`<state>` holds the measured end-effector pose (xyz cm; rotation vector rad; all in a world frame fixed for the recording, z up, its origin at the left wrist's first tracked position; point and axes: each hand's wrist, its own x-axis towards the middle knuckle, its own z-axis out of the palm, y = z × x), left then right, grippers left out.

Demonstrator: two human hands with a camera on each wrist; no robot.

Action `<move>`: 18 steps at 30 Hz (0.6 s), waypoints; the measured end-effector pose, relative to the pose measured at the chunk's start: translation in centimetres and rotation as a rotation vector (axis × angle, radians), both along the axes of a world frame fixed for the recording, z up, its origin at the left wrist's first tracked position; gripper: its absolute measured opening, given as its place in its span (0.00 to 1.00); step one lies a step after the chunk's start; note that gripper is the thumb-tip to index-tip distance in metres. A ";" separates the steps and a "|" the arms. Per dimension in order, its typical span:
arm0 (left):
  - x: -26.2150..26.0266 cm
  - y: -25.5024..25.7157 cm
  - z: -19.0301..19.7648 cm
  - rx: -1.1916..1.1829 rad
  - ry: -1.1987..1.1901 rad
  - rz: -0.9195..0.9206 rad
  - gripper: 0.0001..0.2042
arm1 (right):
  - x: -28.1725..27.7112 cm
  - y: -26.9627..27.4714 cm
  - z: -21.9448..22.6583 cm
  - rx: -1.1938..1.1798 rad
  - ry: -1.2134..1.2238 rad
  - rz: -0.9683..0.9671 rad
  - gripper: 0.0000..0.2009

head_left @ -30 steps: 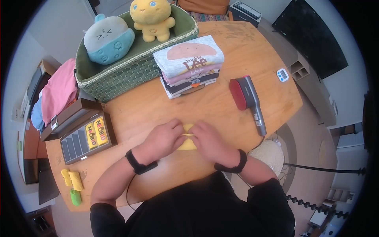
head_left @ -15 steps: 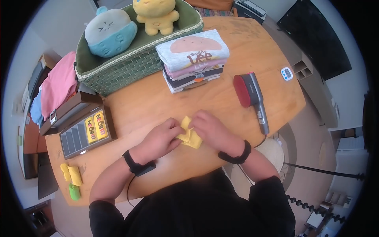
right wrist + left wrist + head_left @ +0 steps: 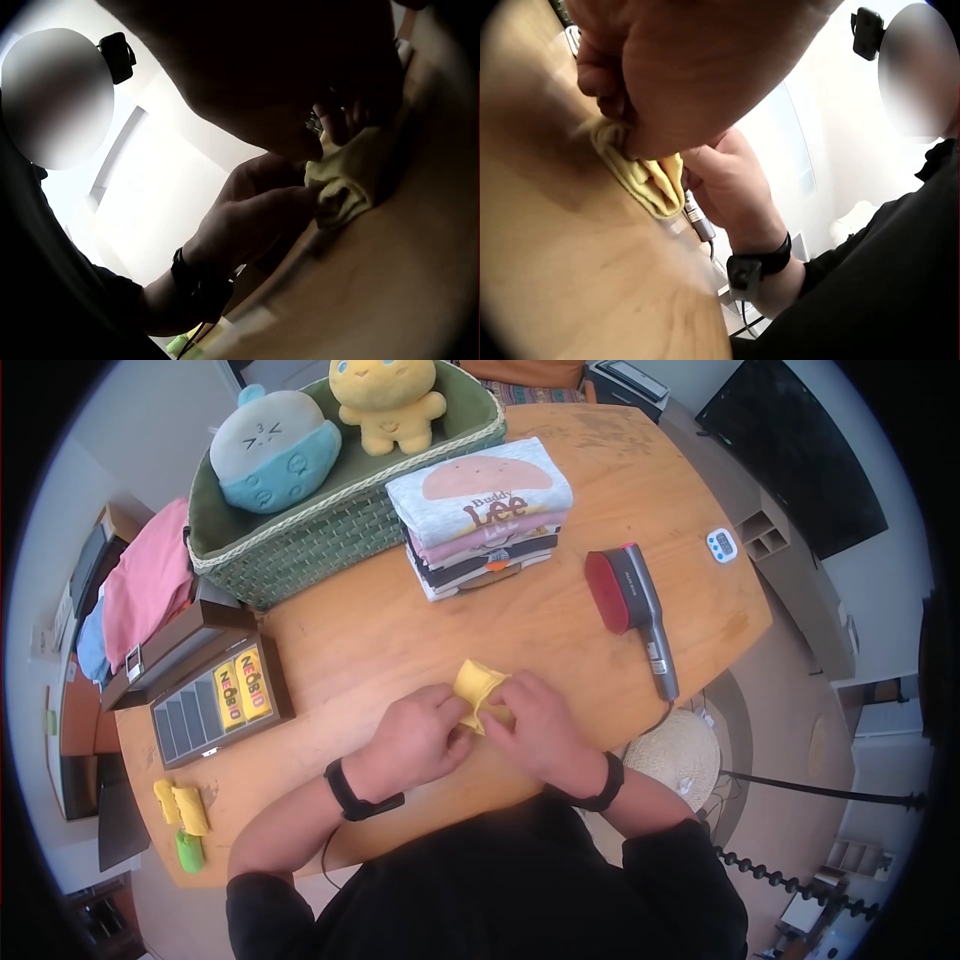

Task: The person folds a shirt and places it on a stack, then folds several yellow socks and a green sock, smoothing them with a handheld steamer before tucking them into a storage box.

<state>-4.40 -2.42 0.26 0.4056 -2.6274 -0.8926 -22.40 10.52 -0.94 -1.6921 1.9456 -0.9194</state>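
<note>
A small folded yellow cloth [image 3: 477,682] is held between both hands, low over the wooden table [image 3: 340,650]. At its left side, my left hand [image 3: 420,734] pinches the edge between thumb and fingers. My right hand [image 3: 540,725] grips the opposite side, its thumb on the near part. The left wrist view shows the cloth [image 3: 658,187] in several layers with a loose, open fold facing that camera. From the right wrist, the cloth [image 3: 346,187] appears bunched, and the left hand's fingers [image 3: 281,214] reach its edge.
Left stands a divided box [image 3: 185,722] with yellow NEOBIO bundles [image 3: 242,688]. Rolled yellow pieces [image 3: 190,812] and a green roll [image 3: 189,850] lie near the left edge. Behind are a woven basket [image 3: 310,550] with plush toys and folded shirts [image 3: 480,510]; right, a handheld steamer [image 3: 635,600] and timer [image 3: 721,545].
The hands have turned and folded the yellow cloth, whose far part now stands out beyond the fingers. Both hands have come slightly nearer the body since half a second ago.
</note>
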 end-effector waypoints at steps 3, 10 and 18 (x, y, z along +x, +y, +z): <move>-0.1 0.3 0.7 0.091 -0.084 0.051 0.04 | 0.6 0.1 0.1 -0.076 0.046 -0.031 0.15; -0.9 0.4 -0.3 0.033 -0.135 0.136 0.10 | 1.6 0.5 1.2 -0.030 0.086 -0.039 0.17; -2.0 0.7 0.9 -0.011 -0.277 0.174 0.14 | 0.5 0.7 0.6 -0.028 0.039 -0.002 0.11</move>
